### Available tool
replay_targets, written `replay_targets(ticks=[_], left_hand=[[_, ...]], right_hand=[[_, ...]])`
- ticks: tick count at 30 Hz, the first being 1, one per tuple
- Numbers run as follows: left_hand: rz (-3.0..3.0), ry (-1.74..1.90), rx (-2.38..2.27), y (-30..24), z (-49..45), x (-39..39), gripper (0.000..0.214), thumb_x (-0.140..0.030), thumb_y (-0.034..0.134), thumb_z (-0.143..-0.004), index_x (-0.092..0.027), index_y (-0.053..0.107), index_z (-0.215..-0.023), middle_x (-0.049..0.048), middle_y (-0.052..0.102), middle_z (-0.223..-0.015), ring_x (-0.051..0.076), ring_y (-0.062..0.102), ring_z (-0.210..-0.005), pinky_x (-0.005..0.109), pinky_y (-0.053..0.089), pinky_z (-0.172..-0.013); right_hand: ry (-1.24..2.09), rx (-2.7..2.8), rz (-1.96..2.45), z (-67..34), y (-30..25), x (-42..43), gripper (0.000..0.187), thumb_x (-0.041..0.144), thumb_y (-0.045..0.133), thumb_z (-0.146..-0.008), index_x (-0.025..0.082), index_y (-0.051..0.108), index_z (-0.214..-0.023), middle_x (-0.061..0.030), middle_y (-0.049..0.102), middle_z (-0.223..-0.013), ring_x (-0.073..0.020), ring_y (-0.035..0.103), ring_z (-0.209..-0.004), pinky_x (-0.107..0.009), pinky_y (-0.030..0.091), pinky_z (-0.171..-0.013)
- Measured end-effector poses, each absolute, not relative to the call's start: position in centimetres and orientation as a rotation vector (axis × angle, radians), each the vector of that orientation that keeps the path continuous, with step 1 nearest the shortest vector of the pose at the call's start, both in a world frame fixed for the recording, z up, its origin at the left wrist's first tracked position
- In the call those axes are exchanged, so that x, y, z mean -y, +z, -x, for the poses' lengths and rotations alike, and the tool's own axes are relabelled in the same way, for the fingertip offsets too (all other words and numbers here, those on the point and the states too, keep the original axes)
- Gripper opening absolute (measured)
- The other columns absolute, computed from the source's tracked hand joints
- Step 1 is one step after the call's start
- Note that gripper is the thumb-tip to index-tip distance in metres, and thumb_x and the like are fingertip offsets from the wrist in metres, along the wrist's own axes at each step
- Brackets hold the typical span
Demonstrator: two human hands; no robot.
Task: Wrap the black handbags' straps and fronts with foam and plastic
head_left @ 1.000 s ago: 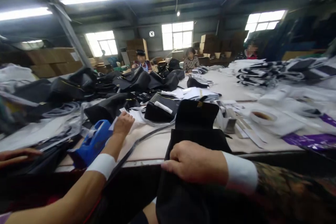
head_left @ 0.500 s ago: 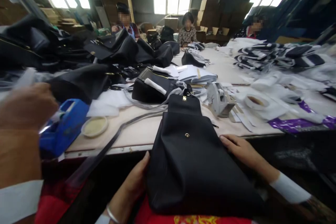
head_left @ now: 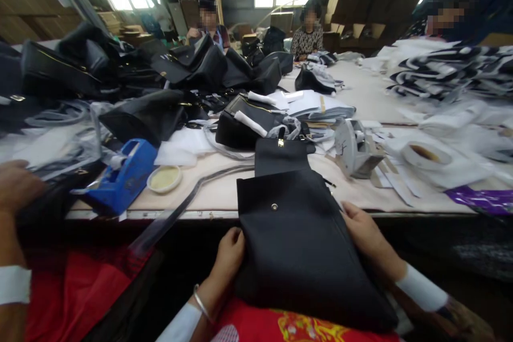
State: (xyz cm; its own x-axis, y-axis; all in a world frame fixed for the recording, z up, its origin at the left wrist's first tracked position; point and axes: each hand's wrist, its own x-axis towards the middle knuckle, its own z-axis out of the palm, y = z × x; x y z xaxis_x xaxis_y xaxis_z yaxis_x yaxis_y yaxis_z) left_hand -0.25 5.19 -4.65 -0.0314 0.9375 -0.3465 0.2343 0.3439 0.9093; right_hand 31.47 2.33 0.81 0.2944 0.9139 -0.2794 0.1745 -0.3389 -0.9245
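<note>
A black bag (head_left: pixel 296 246) with a small metal stud on its front leans from my lap against the table edge. Its flap, with a gold clasp, stretches away over the table. My left hand (head_left: pixel 231 254) pinches the bag's left side edge, fingers closed. On the opposite side, my right hand (head_left: pixel 363 227) grips the right edge, its fingers partly hidden behind the bag. A strap in clear plastic (head_left: pixel 192 192) runs from behind the flap down over the table's front edge. Just beyond lies another black bag (head_left: pixel 244 123) with white-wrapped handles.
A co-worker's hand (head_left: pixel 18 187) is at the far left, near a blue tape dispenser (head_left: pixel 124 176) and a round dish (head_left: pixel 164 179). A grey tape dispenser (head_left: pixel 356 149) and a tape roll (head_left: pixel 425 156) stand right. Black bags (head_left: pixel 200 64) pile behind; people sit across the table.
My left hand has moved up along the bag's side and now pinches its edge. The bag's front looks flatter. The co-worker's hand at the left has moved lower, and the view has shifted.
</note>
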Motion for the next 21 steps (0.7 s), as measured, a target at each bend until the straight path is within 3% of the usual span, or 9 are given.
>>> replay_targets(ticks=[5, 8, 11, 14, 17, 21], left_hand=[[-1.531, 1.012, -1.671, -0.1, 1.7, -7.4, 0.035, -0.050, 0.061, -0.085, -0.019, 0.070, -0.096, 0.0073, 0.074, -0.090, 0.026, 0.069, -0.088, 0.036, 0.052, -0.085], [-1.568, 0.885, -1.475, 2.6, 0.5, -8.4, 0.040, -0.054, 0.051, -0.092, -0.019, 0.070, -0.098, 0.0063, 0.074, -0.090, 0.025, 0.068, -0.088, 0.034, 0.051, -0.082], [-1.468, 0.796, -1.389, 3.9, -1.4, -9.3, 0.046, -0.057, 0.045, -0.094, -0.018, 0.069, -0.095, 0.0062, 0.073, -0.086, 0.025, 0.067, -0.085, 0.034, 0.050, -0.076], [-1.552, 0.833, -1.450, 4.9, -2.9, -10.2, 0.043, -0.055, 0.044, -0.094, -0.018, 0.066, -0.088, 0.0052, 0.069, -0.077, 0.024, 0.063, -0.077, 0.033, 0.047, -0.069], [-1.686, 0.839, -1.562, 5.7, -3.9, -11.2, 0.036, -0.049, 0.046, -0.094, -0.019, 0.064, -0.084, 0.0071, 0.069, -0.078, 0.025, 0.063, -0.076, 0.034, 0.045, -0.068], [-1.700, 0.763, -1.608, 5.8, -4.7, -12.1, 0.022, -0.037, 0.056, -0.089, -0.017, 0.064, -0.092, 0.0114, 0.073, -0.093, 0.027, 0.068, -0.087, 0.035, 0.048, -0.075]], right_hand=[[0.453, 1.187, 1.885, -31.7, -1.1, -1.9, 0.058, 0.048, 0.069, -0.076, 0.016, 0.064, -0.124, -0.0146, 0.065, -0.122, -0.0274, 0.065, -0.098, -0.038, 0.055, -0.082], [0.339, 1.338, 1.797, -31.7, 1.0, -2.1, 0.036, 0.047, 0.059, -0.085, 0.019, 0.072, -0.103, -0.0123, 0.066, -0.111, -0.0262, 0.063, -0.099, -0.038, 0.051, -0.089], [0.649, 1.293, 1.733, -31.5, 3.1, -2.5, 0.040, 0.053, 0.050, -0.093, 0.019, 0.071, -0.085, -0.0067, 0.070, -0.085, -0.0236, 0.063, -0.085, -0.035, 0.051, -0.079], [1.044, 1.042, 1.610, -31.1, 3.7, -3.2, 0.043, 0.058, 0.057, -0.089, 0.018, 0.069, -0.085, -0.0039, 0.070, -0.073, -0.0219, 0.064, -0.072, -0.032, 0.053, -0.067], [1.282, 0.782, 1.421, -30.6, 3.7, -3.8, 0.036, 0.054, 0.069, -0.083, 0.019, 0.069, -0.092, -0.0034, 0.073, -0.075, -0.0206, 0.067, -0.068, -0.031, 0.056, -0.065], [1.441, 0.733, 1.331, -30.3, 4.2, -4.9, 0.039, 0.053, 0.071, -0.082, 0.016, 0.070, -0.095, -0.0084, 0.076, -0.083, -0.0227, 0.072, -0.073, -0.034, 0.060, -0.069]])
